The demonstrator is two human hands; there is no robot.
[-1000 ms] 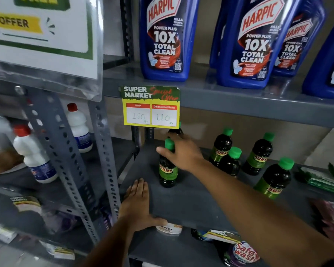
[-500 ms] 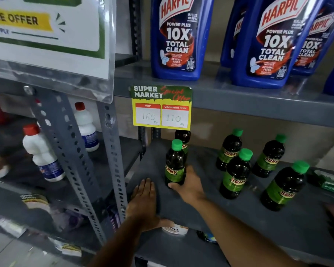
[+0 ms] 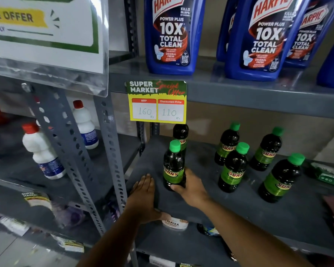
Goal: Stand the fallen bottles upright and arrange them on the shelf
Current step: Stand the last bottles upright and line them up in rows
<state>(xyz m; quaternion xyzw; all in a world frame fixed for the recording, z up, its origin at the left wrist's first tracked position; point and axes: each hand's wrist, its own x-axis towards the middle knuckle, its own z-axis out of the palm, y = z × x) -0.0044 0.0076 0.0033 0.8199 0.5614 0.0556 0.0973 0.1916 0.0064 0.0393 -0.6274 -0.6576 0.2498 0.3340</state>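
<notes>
Left hand, lower centre of frame: laid flat, palm down, fingers extended together on the front edge of the grey shelf, thumb hooked under the lip; it holds nothing. Right hand: arm reaching in from lower right, fingers and thumb wrapped round the base of an upright green-capped bottle, label reading "SUNNY", standing at centre frame. Price tag above reads "SUPER MARKET", MRP 160, Discounted Price 110. Blue bottles on the upper shelf read "HARPIC POWER PLUS 10X TOTAL CLEAN".
</notes>
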